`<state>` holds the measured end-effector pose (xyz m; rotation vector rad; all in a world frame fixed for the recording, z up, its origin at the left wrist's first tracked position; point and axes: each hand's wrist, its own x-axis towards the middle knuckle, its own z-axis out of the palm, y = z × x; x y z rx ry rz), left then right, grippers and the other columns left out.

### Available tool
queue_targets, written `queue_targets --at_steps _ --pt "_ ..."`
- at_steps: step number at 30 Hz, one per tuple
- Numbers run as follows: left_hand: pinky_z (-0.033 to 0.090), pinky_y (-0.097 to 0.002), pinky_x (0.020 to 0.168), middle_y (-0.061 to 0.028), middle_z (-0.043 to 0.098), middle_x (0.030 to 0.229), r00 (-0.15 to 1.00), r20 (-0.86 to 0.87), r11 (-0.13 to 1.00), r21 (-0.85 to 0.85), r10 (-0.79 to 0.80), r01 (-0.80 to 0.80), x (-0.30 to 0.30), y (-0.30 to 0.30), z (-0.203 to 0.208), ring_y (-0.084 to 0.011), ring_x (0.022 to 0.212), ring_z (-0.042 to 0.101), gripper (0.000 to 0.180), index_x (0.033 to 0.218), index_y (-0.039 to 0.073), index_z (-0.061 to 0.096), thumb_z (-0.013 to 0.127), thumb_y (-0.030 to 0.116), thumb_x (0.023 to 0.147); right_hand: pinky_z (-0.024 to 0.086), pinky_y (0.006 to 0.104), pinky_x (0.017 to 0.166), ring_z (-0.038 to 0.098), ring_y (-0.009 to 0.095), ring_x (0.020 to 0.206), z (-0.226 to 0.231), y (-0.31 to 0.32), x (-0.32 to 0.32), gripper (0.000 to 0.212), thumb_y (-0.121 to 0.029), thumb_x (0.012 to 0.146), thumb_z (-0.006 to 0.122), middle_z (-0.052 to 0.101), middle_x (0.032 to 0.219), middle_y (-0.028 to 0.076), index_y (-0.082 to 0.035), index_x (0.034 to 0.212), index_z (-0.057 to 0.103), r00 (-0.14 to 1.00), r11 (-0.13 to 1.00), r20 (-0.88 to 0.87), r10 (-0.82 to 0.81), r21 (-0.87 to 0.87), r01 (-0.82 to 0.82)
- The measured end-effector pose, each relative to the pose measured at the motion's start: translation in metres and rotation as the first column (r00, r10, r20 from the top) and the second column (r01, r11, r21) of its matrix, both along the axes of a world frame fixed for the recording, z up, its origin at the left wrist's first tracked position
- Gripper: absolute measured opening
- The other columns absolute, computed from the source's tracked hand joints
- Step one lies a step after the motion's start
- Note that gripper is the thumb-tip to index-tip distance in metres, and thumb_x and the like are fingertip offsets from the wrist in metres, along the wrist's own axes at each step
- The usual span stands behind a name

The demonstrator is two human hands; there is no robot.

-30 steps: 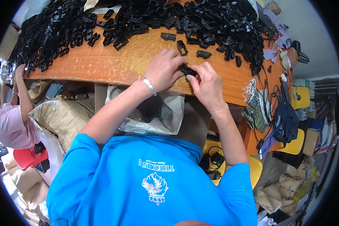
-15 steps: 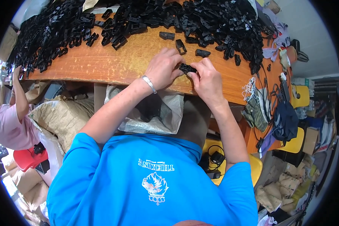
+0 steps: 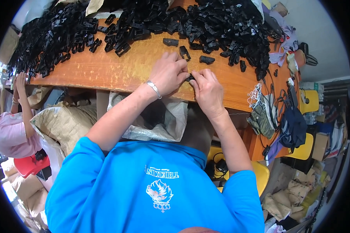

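Close to the wooden table's front edge, a small black plastic part (image 3: 190, 77) is pinched between my two hands, mostly covered by the fingers. My left hand (image 3: 168, 74) grips its left end, with a silver bracelet at that wrist. On the other end, the fingertips of my right hand (image 3: 207, 88) are closed. Just beyond my hands lie three loose pieces: a black open-framed part (image 3: 184, 53), a solid black part (image 3: 207, 59) and another black part (image 3: 170, 42). Their exact kind I cannot make out.
A big heap of black plastic parts (image 3: 144, 19) covers the far side of the wooden table (image 3: 93, 70). Below its edge hangs an open whitish sack (image 3: 171, 128). White string (image 3: 255, 95) and cloths lie at right. Another person in pink (image 3: 17, 132) works at the far left.
My hands have drawn closer together around the black part, the right shifting slightly left and nearer to me. The part is more covered. At far left, the other person's hands have come together.
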<state>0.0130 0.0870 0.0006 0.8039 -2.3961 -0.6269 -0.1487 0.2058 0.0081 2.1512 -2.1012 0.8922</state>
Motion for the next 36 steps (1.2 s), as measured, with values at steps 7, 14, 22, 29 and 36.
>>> queue_targets --at_steps 7,14,22,29,36 --pt "0.051 -0.0456 0.09 -0.0116 0.069 0.102 0.983 0.098 0.988 0.0 -0.153 0.153 0.037 0.001 0.019 -0.0359 0.102 0.062 0.015 0.096 0.006 0.076 0.079 0.021 0.093 0.058 0.043 0.079 0.068 0.033 0.093 0.008 0.034 0.035 0.029 -0.015 0.088 0.082 0.065 0.099 0.013 -0.004 0.114 0.075 0.991 0.991 0.035 0.126 0.038 -0.127" --pt "0.057 -0.0459 0.083 -0.0129 0.07 0.1 0.999 0.044 0.999 -0.033 0.028 -0.027 0.0 -0.014 0.019 -0.0342 0.097 0.071 0.031 0.122 0.012 0.071 0.076 0.03 0.097 0.058 0.0445 0.073 0.07 0.035 0.087 0.023 0.011 -0.001 0.012 -0.015 0.093 0.078 0.067 0.098 0.014 -0.005 0.098 0.074 0.986 0.99 0.087 0.143 -0.02 -0.142" --pt "0.057 -0.0464 0.082 -0.014 0.068 0.102 0.969 0.121 0.96 -0.207 0.214 -0.186 -0.038 -0.01 0.013 -0.0345 0.103 0.067 0.026 0.105 0.011 0.068 0.077 0.034 0.095 0.061 0.0491 0.083 0.076 0.04 0.095 0.003 -0.062 -0.129 0.026 -0.023 0.097 0.078 0.075 0.111 0.021 -0.003 0.115 0.078 0.936 0.949 -0.176 -0.304 0.028 0.313" --pt "0.055 -0.0476 0.076 -0.013 0.065 0.098 0.981 0.037 0.93 -0.327 0.189 -0.167 -0.034 -0.015 -0.002 -0.0332 0.096 0.065 0.013 0.103 0.011 0.067 0.072 0.021 0.098 0.062 0.051 0.073 0.078 0.042 0.081 0.009 -0.078 -0.123 0.038 -0.034 0.095 0.081 0.077 0.084 0.024 0.0 0.105 0.067 0.857 0.876 -0.352 -0.376 0.166 0.453" --pt "0.054 -0.0478 0.082 -0.0112 0.067 0.105 0.998 0.061 0.978 -0.21 0.028 -0.015 -0.007 -0.003 0.0 -0.0334 0.104 0.064 0.012 0.104 0.01 0.065 0.067 0.008 0.093 0.061 0.0492 0.079 0.078 0.039 0.085 0.018 -0.034 -0.102 0.029 -0.018 0.092 0.083 0.078 0.09 0.021 -0.001 0.107 0.067 0.941 0.928 -0.138 -0.31 0.171 0.331"
